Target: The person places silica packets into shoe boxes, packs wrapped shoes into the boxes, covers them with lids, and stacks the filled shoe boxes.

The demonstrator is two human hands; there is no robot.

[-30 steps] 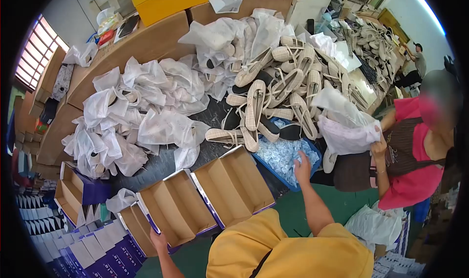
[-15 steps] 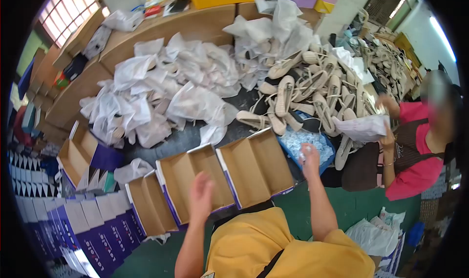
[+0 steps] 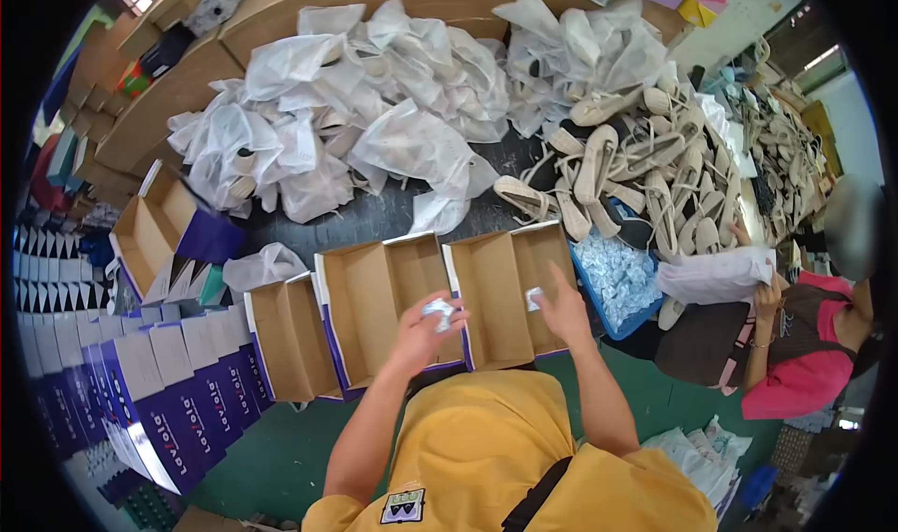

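Observation:
My left hand (image 3: pixel 420 336) is curled around small white sachets (image 3: pixel 438 314) above the middle shoe box (image 3: pixel 362 295). Over the right-hand shoe box (image 3: pixel 488 293), a single small white sachet (image 3: pixel 534 299) sits at the fingertips of my right hand (image 3: pixel 567 315). Both boxes lie open, their brown insides facing up. A smaller-looking open box (image 3: pixel 281 331) stands to their left. To the right of my right hand is a blue tray (image 3: pixel 613 332) heaped with the same kind of white sachets.
Shoes in white bags (image 3: pixel 309 148) pile up at the back of the dark table (image 3: pixel 393 216). Loose beige shoes (image 3: pixel 599 162) crowd its right side. Purple boxes (image 3: pixel 178 420) are stacked at left. A co-worker (image 3: pixel 800 345) at right holds a white bag (image 3: pixel 716 277).
My right hand has come left from the sachet tray to the right-hand box, carrying a sachet. White sachets now show in my left hand. The view has shifted downward.

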